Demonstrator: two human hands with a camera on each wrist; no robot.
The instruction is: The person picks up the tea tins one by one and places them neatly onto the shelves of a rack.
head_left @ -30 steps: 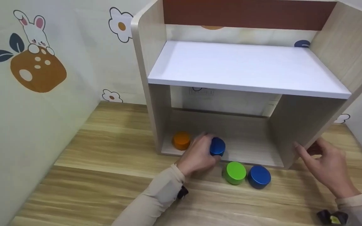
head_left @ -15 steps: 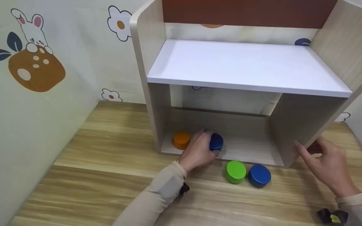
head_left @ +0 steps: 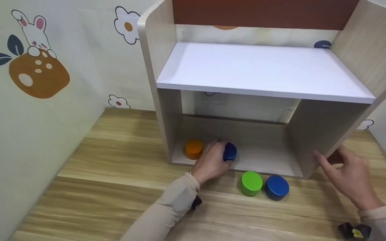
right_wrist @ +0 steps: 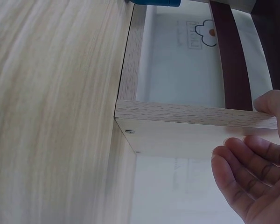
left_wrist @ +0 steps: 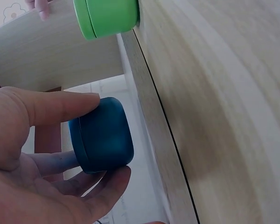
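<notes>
In the head view my left hand (head_left: 212,160) reaches into the lower compartment of a wooden shelf unit (head_left: 265,72). It holds a small round blue tin (head_left: 230,152) by its sides. The left wrist view has the thumb on one side of this tin (left_wrist: 105,135) and fingers on the other. Left of the hand, an orange tin (head_left: 193,149) stands on the bottom board. A green tin (head_left: 251,183) and a second blue tin (head_left: 276,187) stand on the table before the shelf. My right hand (head_left: 350,175) grips the right side panel (right_wrist: 186,114), thumb inside, fingers outside.
A white middle board (head_left: 260,72) spans the unit above the left hand. The side panels bound the compartment left and right. A wood-grain table (head_left: 112,194) lies beneath, with patterned walls (head_left: 79,83) at the left and behind.
My left hand has moved the held blue tin slightly back and left, farther inside the compartment. The right hand stays at the side panel, and the other tins keep their places.
</notes>
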